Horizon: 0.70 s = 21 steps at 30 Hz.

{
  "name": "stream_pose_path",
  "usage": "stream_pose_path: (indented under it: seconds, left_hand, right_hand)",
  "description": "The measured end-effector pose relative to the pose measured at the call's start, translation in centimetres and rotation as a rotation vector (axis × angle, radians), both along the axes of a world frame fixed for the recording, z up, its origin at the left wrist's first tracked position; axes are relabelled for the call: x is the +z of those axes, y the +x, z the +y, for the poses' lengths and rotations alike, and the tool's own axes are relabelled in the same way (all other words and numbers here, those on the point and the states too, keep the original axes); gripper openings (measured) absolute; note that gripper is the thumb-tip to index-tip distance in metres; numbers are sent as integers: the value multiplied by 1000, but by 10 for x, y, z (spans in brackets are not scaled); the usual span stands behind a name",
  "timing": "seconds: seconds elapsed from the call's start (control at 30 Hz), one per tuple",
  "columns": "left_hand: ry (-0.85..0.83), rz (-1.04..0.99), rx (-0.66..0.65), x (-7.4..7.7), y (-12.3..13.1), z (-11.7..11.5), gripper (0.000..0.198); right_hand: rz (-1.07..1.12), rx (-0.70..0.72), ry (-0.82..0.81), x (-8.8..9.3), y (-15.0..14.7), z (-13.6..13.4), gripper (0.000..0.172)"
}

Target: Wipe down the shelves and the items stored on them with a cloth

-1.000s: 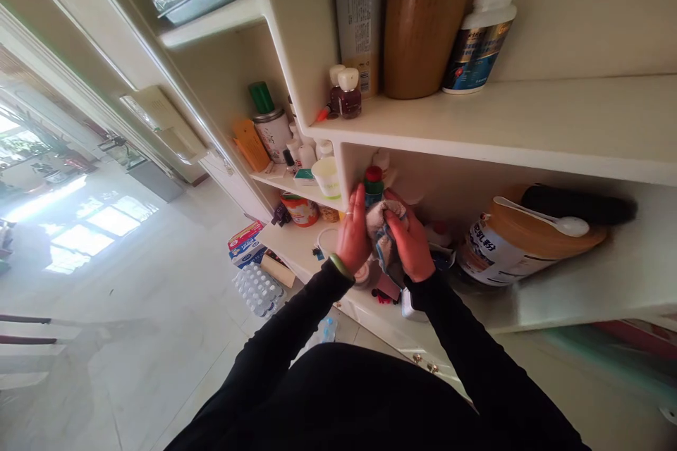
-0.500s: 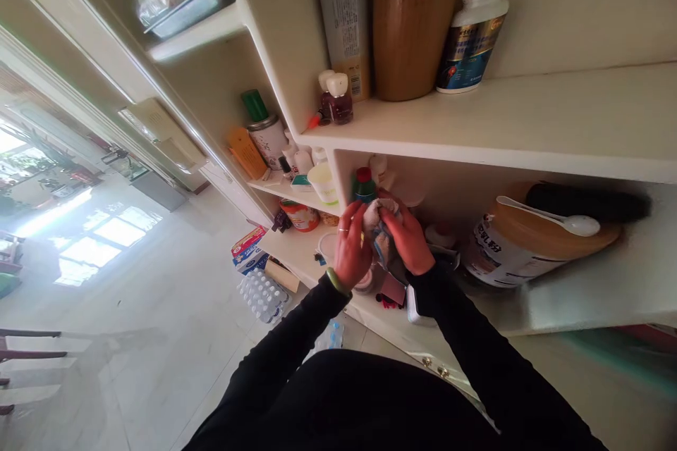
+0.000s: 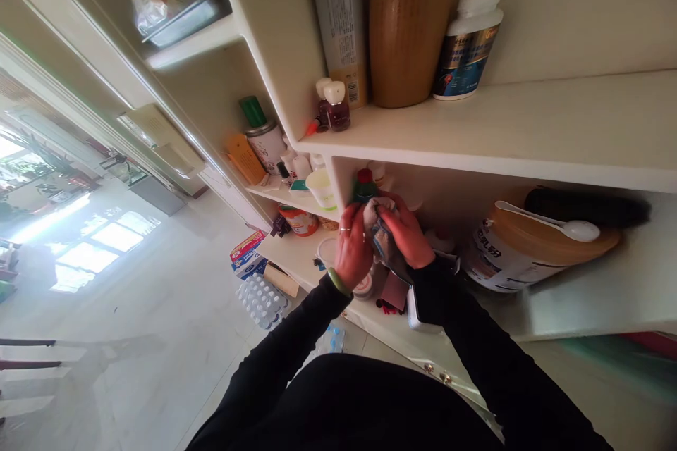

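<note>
In the head view, my left hand (image 3: pixel 353 250) is closed around a green bottle (image 3: pixel 364 190) with a red cap. The bottle's upper end shows above the fingers, and its lower part is hidden. Closed on a crumpled greyish cloth (image 3: pixel 386 243), my right hand (image 3: pixel 410 234) presses it close against the bottle side. Both hands are close together in front of the lower shelf compartment. Below them are a round lidded jar (image 3: pixel 364 287) and a pinkish box (image 3: pixel 393 294).
A large tub (image 3: pixel 508 254) with a white spoon (image 3: pixel 579 230) on it lies to the right. Overhead, the upper shelf (image 3: pixel 555 113) carries a brown bottle (image 3: pixel 405 28), a white pill bottle (image 3: pixel 468 49) and nail polish (image 3: pixel 337 107). Packed water bottles (image 3: pixel 261 301) stand on the floor.
My hands have shifted only slightly, with the bottle and cloth still in them. The fingers of my right hand have moved a little over the cloth. The view has tilted slightly.
</note>
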State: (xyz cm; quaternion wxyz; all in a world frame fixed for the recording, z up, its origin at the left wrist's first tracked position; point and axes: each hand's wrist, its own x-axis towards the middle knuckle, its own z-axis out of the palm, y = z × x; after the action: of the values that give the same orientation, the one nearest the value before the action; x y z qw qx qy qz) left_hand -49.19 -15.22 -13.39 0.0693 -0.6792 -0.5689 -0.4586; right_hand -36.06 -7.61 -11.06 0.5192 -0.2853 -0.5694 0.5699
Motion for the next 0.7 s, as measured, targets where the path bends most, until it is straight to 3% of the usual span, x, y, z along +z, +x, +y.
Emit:
stream_pose_path:
  seconds: [0.33,0.6,0.7]
  left_hand:
    - [-46,-6,-27,3,0,1,73]
    - [-59,-27,-12,3,1,2,69]
    - [11,-82,-3,-1,0,-2,60]
  right_hand:
    - [-4,-81,72,-1,-3,-11,45]
    - [-42,-87,72,0,-5,-11,51]
    - [-25,-154,47,-1,-2,-16,56]
